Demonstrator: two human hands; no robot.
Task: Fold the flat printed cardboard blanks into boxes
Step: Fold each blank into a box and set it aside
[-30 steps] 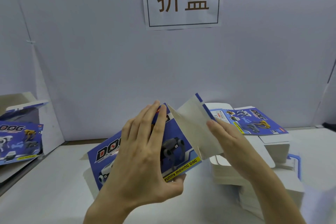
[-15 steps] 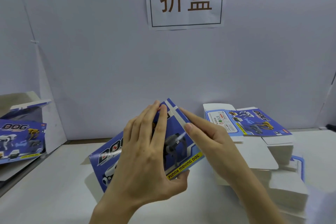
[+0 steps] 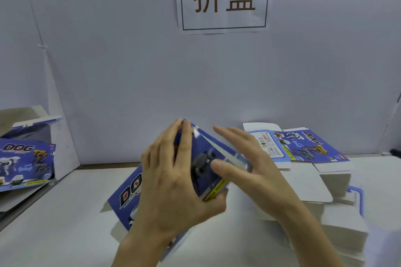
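The left hand (image 3: 173,184) grips the blue printed blank (image 3: 128,195) just left of the stack of flat blanks (image 3: 312,149), with its fingers laid straight on the front and its thumb hooked under the lower edge. The right hand (image 3: 253,171), between that blank and the stack, presses straight, close-set fingers against the blank's folded side.

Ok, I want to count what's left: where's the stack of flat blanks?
Head view: the stack lies on the table at the right, just beyond the right hand, which presses the blank the left hand grips.
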